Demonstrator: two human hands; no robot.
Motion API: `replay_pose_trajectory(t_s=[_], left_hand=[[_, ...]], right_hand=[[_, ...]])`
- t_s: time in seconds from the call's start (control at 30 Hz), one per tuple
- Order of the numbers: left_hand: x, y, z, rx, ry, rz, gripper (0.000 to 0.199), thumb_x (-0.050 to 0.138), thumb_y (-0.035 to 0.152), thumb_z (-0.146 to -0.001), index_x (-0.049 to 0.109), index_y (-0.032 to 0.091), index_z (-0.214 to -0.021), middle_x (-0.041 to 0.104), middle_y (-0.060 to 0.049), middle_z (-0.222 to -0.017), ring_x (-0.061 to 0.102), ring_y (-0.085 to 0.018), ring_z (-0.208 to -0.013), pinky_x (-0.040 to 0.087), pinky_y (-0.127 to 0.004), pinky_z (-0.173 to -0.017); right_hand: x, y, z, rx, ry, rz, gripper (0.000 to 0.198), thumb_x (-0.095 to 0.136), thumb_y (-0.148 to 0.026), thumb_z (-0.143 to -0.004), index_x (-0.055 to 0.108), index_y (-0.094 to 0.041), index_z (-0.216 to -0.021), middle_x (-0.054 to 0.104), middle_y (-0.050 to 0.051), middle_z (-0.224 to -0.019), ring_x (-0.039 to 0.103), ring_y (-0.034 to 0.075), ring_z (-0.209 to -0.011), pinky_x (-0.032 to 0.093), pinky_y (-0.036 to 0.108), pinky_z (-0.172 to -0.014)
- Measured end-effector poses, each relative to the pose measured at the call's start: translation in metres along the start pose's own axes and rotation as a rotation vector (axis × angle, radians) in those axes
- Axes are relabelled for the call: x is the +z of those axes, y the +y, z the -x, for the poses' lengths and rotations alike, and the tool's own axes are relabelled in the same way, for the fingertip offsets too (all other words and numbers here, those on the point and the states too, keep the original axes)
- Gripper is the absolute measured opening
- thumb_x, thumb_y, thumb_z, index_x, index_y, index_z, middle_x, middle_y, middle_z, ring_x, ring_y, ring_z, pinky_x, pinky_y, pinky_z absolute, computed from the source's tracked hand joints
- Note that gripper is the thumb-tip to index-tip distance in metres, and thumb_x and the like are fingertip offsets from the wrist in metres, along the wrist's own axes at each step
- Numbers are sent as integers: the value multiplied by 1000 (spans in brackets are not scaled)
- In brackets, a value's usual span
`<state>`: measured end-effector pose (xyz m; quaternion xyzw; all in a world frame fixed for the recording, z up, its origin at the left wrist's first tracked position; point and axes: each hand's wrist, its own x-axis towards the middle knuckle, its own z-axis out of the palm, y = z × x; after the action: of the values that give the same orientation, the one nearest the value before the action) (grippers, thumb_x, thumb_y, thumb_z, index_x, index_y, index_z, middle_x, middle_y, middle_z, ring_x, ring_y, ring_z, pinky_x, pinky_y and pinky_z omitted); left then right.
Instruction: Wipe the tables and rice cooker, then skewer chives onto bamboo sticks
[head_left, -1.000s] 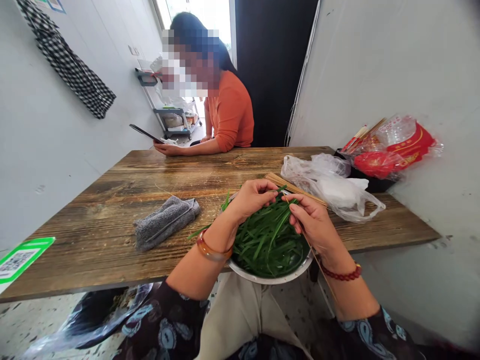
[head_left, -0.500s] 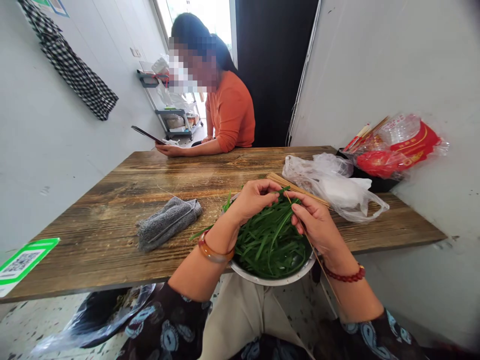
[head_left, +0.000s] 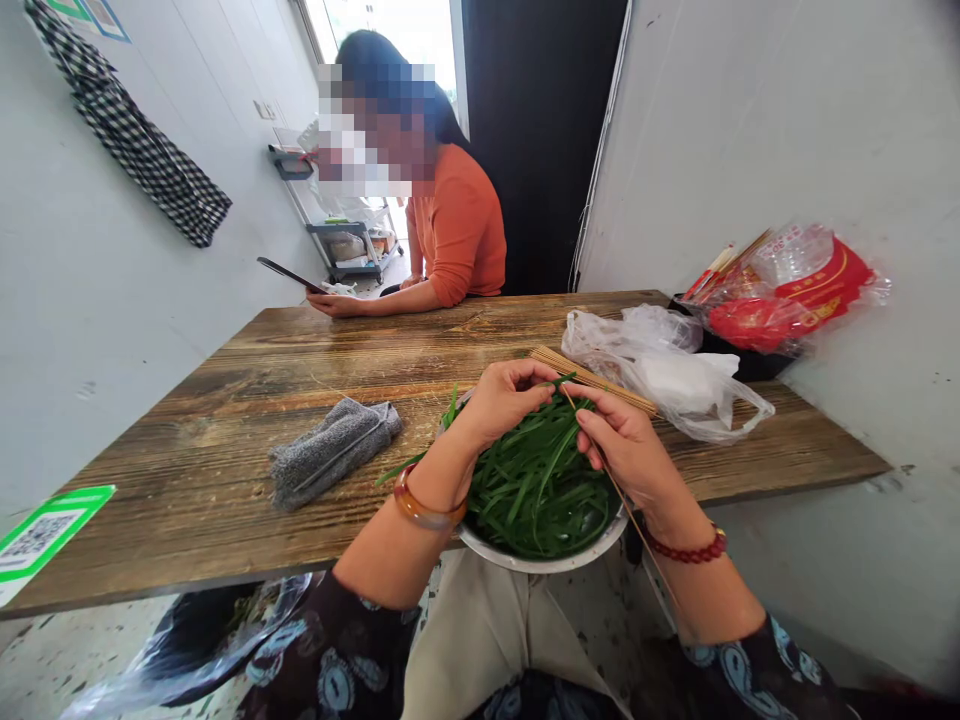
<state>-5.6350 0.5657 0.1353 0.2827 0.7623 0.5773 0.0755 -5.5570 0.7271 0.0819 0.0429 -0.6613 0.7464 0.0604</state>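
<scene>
Above a metal bowl [head_left: 517,562] full of long green chive leaves [head_left: 536,490], my two hands meet close together. My left hand [head_left: 506,400] pinches the end of a green leaf between thumb and fingers. A thin wooden skewer [head_left: 622,490] is gripped in my right hand [head_left: 619,432], its upper tip close to the leaf at my left fingertips. The skewer's long lower part slants down past my right wrist. Whether its tip has pierced the leaf, I cannot tell. Behind my hands lies a bundle of skewers [head_left: 592,380], partly covered.
A grey towel [head_left: 334,450] lies on the wooden table [head_left: 225,400] to the left. White plastic bags [head_left: 667,370] and a black box [head_left: 750,360] with red packaging stand at the right. Across the table sits a person in orange [head_left: 465,220], holding a phone [head_left: 289,273].
The view has shifted slightly. My hands keep nearly the same pose, with the leaf and skewer tip still close together.
</scene>
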Motion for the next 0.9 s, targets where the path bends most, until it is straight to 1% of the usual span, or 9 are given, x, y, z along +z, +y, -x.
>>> replay_pose_trajectory(t_s=[0.17, 0.27, 0.37, 0.5, 0.6, 0.73, 0.9], left_hand=[[1, -2, -1, 85, 28, -107, 17, 65, 19, -75, 75, 14, -88, 67, -2, -73, 54, -10, -64, 41, -22, -62], [2, -1, -1, 106, 35, -133, 16, 65, 18, -76, 75, 14, -87, 67, -1, -72, 52, -9, -63, 39, -21, -61], [2, 1, -1, 108, 7, -114, 16, 65, 19, -76, 74, 13, -87, 66, 0, -71, 50, -9, -62, 38, -21, -60], [3, 2, 0, 101, -20, -109, 16, 64, 21, -76, 73, 14, -88, 65, 0, -72, 50, -8, -62, 38, -21, -61], [4, 2, 0, 93, -8, -134, 15, 64, 20, -75, 72, 14, -87, 63, 1, -70, 49, -8, -61, 38, -21, -60], [4, 0, -2, 89, 20, -144, 13, 65, 21, -74, 67, 14, -85, 61, 2, -67, 50, -8, -60, 38, -20, -58], [4, -1, -2, 92, 6, -149, 7, 63, 18, -74, 65, 14, -80, 60, 3, -65, 48, -7, -58, 37, -20, -57]], right_hand=[[1, 0, -1, 4, 22, -4, 49, 61, -38, -86, 57, -18, -130, 57, -8, -56, 45, 6, -37, 31, 17, -38], [1, -1, -1, 0, 40, -14, 56, 62, -36, -85, 50, -20, -137, 57, -8, -55, 44, 6, -36, 30, 18, -36], [1, -2, 0, -12, 36, -10, 61, 60, -33, -86, 43, -25, -144, 57, -8, -56, 45, 7, -36, 31, 18, -36], [1, -5, 2, -23, 36, 6, 60, 59, -32, -87, 44, -30, -145, 57, -7, -57, 45, 7, -38, 31, 19, -36], [1, -6, 2, -18, 49, 11, 61, 60, -32, -87, 44, -31, -145, 58, -6, -58, 45, 8, -39, 32, 19, -37], [2, -5, 1, -16, 56, 1, 60, 61, -33, -86, 46, -30, -144, 58, -7, -58, 45, 8, -39, 32, 19, -37], [1, -2, 0, -23, 58, -5, 57, 61, -33, -86, 48, -27, -141, 58, -7, -57, 44, 8, -39, 31, 19, -37]])
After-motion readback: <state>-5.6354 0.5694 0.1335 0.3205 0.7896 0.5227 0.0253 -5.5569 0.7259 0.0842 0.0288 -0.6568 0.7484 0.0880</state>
